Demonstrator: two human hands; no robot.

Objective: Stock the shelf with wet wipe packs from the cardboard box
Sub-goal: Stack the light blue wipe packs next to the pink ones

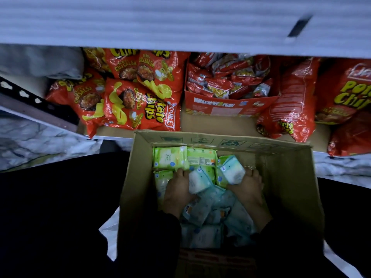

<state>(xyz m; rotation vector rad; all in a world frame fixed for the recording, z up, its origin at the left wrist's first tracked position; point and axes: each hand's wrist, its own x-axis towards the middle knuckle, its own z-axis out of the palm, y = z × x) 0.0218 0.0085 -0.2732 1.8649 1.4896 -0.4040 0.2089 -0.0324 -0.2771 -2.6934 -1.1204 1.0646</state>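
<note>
An open cardboard box (136,177) stands on the floor in front of me, filled with several green and pale blue wet wipe packs. Both my hands are inside it. My left hand (177,187) grips a pale blue pack (197,180) near the middle of the box. My right hand (250,184) grips another pale blue pack (232,170), tilted up on its edge. Green packs (170,158) lie flat along the far side of the box. The white shelf (180,21) is blurred at the top of the view.
The bottom shelf just beyond the box holds red potato chip bags (128,99), a red carton of snack packets (226,105) and more red bags (293,105) at right. A dark perforated shelf rail (26,97) slants at left. The floor is marbled white.
</note>
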